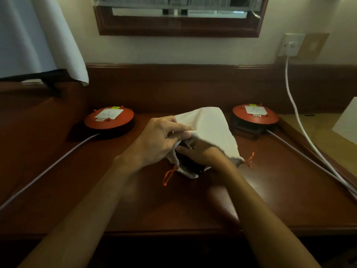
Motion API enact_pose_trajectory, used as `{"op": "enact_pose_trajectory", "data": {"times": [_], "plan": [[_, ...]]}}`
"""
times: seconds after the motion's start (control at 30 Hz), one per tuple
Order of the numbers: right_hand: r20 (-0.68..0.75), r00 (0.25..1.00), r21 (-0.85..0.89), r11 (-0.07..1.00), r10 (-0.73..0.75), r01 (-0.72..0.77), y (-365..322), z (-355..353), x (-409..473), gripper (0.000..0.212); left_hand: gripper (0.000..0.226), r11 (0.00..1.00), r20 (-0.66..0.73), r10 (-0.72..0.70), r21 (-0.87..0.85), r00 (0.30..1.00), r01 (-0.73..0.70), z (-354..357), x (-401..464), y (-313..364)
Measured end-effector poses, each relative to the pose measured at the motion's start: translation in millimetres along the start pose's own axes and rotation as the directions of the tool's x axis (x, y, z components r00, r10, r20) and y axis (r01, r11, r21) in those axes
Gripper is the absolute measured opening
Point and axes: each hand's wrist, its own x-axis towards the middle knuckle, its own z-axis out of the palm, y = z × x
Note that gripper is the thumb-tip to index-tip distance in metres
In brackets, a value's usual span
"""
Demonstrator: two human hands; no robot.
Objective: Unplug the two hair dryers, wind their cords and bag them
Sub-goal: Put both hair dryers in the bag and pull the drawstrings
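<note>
Two bare forearms reach in from the near edge of a dark wooden desk (280,200) and meet at a white drawstring bag (208,128) lying on the desktop. Left hand (158,138): fingers and thumb curled, pinching the upper lip of the bag's mouth and lifting it. Right hand (201,151): pushed into the opening beneath that lifted cloth, fingertips hidden; whether it holds anything inside cannot be told. Something dark (191,165) shows within the mouth just below the right hand, presumably a hair dryer, though its shape is not clear. Orange drawstring ends trail from the bag, one loop (169,176) below the left hand's pinch, one (250,159) to the right of the right wrist.

Beyond and left of the grip sits a round red cord reel (109,119) with a white socket plate on top; a grey cable (48,169) runs from it toward the near left. Beyond and right of the grip sits a second red reel (256,114), its grey cable (309,159) running to the near right. A white cable (293,105) hangs from a wall socket (290,45) far right of the bag. A framed mirror (179,18) hangs on the wall straight beyond the hands; white cloth (38,39) hangs at far left.
</note>
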Motion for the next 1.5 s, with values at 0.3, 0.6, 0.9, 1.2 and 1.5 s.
{"op": "enact_pose_trajectory", "data": {"times": [0.3, 0.6, 0.9, 1.2, 1.5], "plan": [[-0.094, 0.965, -0.164, 0.959, -0.247, 0.229, 77, -13, -41, 0.069, 0.029, 0.989, -0.081, -0.091, -0.120, 0.993, 0.081, 0, -7, -15], [-0.437, 0.868, -0.240, 0.961, -0.235, 0.139, 78, 23, -51, 0.046, 0.035, 0.991, -0.083, -0.101, -0.095, 0.991, 0.093, 1, -10, -13], [-0.588, 0.702, -0.304, 0.915, -0.401, 0.267, 84, 3, -76, 0.006, 0.079, 0.956, 0.040, -0.140, 0.267, 0.989, 0.125, 61, -50, -5], [-0.442, 0.877, -0.395, 0.919, -0.191, 0.001, 130, -29, -59, 0.023, 0.045, 0.900, -0.075, -0.047, 0.429, 0.996, 0.074, 107, -49, -25], [-0.465, 0.861, -0.194, 0.972, -0.208, 0.130, 142, -35, -72, 0.018, 0.079, 0.888, -0.125, -0.267, 0.352, 0.956, 0.294, 67, -58, -51]]}}
